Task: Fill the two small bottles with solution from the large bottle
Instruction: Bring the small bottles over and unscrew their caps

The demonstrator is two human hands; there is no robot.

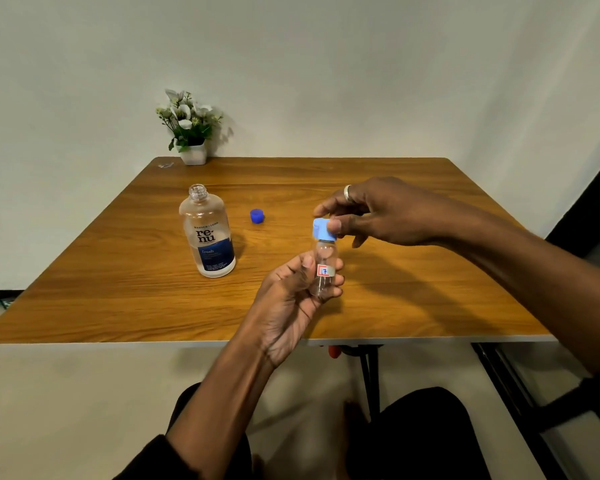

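My left hand (293, 296) holds a small clear bottle (324, 268) upright above the table's front half; a red-edged sticker is on its side. My right hand (371, 213) pinches the light blue cap (323, 230) that sits on the small bottle's neck. The large bottle (207, 233), labelled "renu", stands uncapped on the table to the left, with clear liquid in it. Its dark blue cap (257, 216) lies on the wood just to the right of it. Only one small bottle is in view.
The wooden table (118, 289) has its front edge close to my knees. A white pot of white flowers (191, 133) stands at the back left against the wall. A black frame runs along the right side of the table.
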